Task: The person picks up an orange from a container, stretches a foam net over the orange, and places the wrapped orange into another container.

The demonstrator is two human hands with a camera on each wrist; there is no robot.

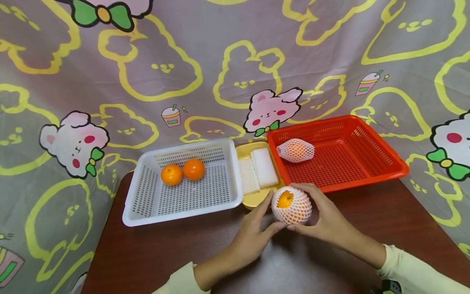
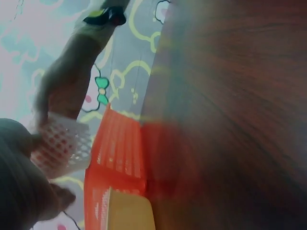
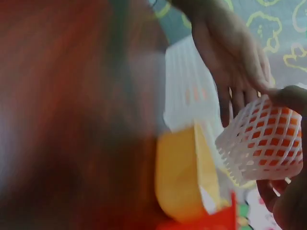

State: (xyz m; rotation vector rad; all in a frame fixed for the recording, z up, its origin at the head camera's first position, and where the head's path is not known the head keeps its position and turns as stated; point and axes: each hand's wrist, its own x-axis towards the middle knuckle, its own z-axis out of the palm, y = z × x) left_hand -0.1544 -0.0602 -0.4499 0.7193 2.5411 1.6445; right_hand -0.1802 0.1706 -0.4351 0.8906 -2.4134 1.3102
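Note:
An orange in a white foam net sleeve [image 1: 291, 205] is held above the front of the table, its bare top showing through the sleeve's open end. My right hand [image 1: 327, 212] grips it from the right, with thumb and fingers round the sleeve in the right wrist view. On the other side, my left hand [image 1: 249, 232] has its fingers [image 3: 237, 98] fairly straight beside the sleeve's open end, and its thumb touches the rim. A yellow tray [image 1: 252, 200] just behind holds flat white foam sleeves [image 1: 264, 167].
At left, a white basket [image 1: 183, 213] holds two bare oranges [image 1: 171, 174]. A red basket [image 1: 345, 183] at right contains another sleeved orange [image 1: 295, 150]. The brown tabletop [image 1: 154, 253] extends in front, and a patterned cloth [image 1: 220, 61] hangs behind.

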